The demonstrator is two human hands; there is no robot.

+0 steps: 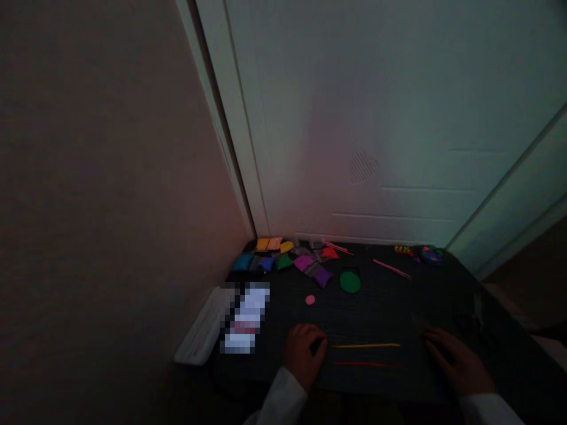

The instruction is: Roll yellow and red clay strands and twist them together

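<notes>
My left hand point(305, 354) rests on the dark table with its fingers curled, and nothing shows in the gap by the thumb. Just right of it lies a thin yellow strip point(365, 346), with a thin red strip point(365, 364) nearer the front edge. My right hand point(458, 363) lies beyond the strips' right ends, its fingers pressed together. A faint, see-through piece point(417, 321) shows at its fingertips, too dim to name. Ahead of my left hand sits a small pink disc point(310, 300); a green round piece point(350, 282) lies farther back.
Several colourful clay packets, among them a purple one point(322, 276), lie at the back left. A pink stick-like tool point(391, 269) lies at the back right. Scissors point(478, 319) are beyond my right hand. A blurred-out bright screen point(248, 319) and a white box point(206, 327) stand left.
</notes>
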